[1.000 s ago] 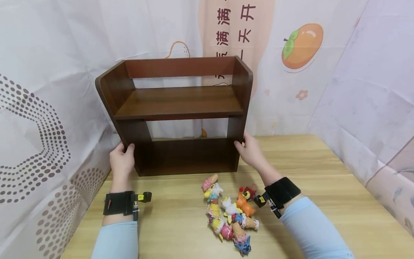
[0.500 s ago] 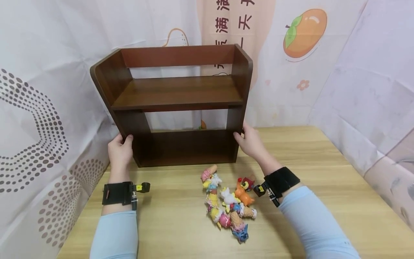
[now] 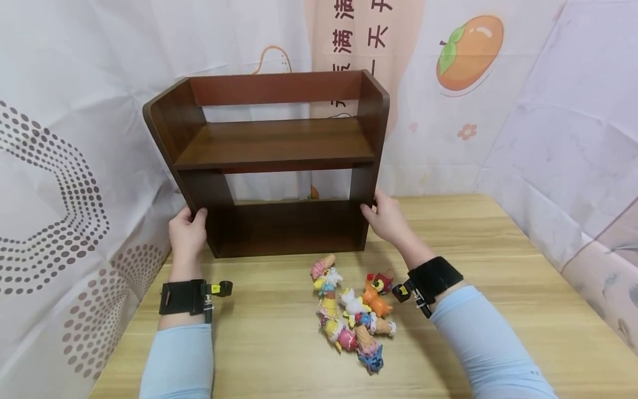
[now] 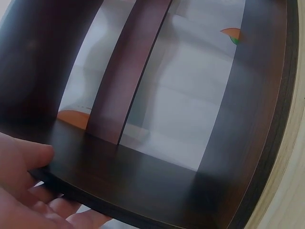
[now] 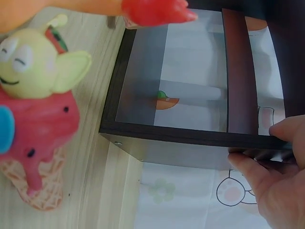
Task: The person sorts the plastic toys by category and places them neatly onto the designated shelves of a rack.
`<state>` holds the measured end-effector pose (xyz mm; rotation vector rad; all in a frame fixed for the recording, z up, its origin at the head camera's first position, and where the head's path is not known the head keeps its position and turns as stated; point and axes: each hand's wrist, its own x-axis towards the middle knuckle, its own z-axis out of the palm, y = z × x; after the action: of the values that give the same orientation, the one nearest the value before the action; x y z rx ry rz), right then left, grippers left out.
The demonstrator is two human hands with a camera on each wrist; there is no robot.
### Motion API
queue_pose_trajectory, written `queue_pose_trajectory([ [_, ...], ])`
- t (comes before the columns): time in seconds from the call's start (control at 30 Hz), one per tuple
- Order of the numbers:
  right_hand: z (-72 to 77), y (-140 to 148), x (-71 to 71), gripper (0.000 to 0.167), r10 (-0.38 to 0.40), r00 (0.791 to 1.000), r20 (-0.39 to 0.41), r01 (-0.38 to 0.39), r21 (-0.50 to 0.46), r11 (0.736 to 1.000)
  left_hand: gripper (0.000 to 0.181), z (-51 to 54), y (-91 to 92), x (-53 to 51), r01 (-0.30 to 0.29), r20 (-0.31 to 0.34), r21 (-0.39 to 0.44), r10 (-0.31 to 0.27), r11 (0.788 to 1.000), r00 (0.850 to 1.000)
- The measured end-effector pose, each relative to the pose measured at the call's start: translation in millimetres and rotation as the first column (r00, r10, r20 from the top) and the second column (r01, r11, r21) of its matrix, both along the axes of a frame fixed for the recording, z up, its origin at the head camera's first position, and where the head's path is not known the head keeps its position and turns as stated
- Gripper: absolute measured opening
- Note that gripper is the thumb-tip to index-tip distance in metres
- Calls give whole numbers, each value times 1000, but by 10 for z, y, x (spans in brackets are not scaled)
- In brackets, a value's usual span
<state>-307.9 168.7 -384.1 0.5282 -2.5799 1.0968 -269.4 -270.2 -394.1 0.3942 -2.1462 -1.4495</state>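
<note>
A dark brown two-tier shelf (image 3: 279, 147) stands upright at the back left of the table, its shelves bare. My left hand (image 3: 188, 235) grips the edge of its left side panel, thumb on the inner face and fingers outside, as the left wrist view shows with the hand (image 4: 33, 191). On the opposite panel, my right hand (image 3: 389, 219) pinches the edge at about the same height; in the right wrist view that hand (image 5: 274, 176) has its thumb inside and fingers behind the outer face.
In front of the shelf lies a cluster of small toys: ice-cream-cone figures (image 3: 368, 341), an orange figure (image 3: 376, 302), a white one (image 3: 354, 303) and a blue-eared one (image 3: 372, 361). The wooden table (image 3: 458, 255) runs to the right. Printed cloth (image 3: 423, 155) hangs behind and at both sides.
The whole scene first shifts upward in the head view, then holds nearly steady. Both hands keep their grip on the shelf, and the toys lie unchanged on the table.
</note>
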Motion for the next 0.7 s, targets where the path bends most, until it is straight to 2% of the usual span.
queue_pose_trajectory([
  [0.37, -2, 19, 24, 34, -2, 1000, -15, 2, -12, 1000, 35, 13, 18, -3, 11, -14, 30, -11, 999, 1000],
  [0.57, -29, 95, 35, 32, -16, 1000, 10, 16, -24, 1000, 37, 26, 78, 24, 53, -5, 31, -53, 998, 999],
  [0.7, -39, 135, 29, 30, -29, 999, 16, 30, -17, 999, 37, 6, 112, 24, 81, -33, 54, -79, 995, 996],
])
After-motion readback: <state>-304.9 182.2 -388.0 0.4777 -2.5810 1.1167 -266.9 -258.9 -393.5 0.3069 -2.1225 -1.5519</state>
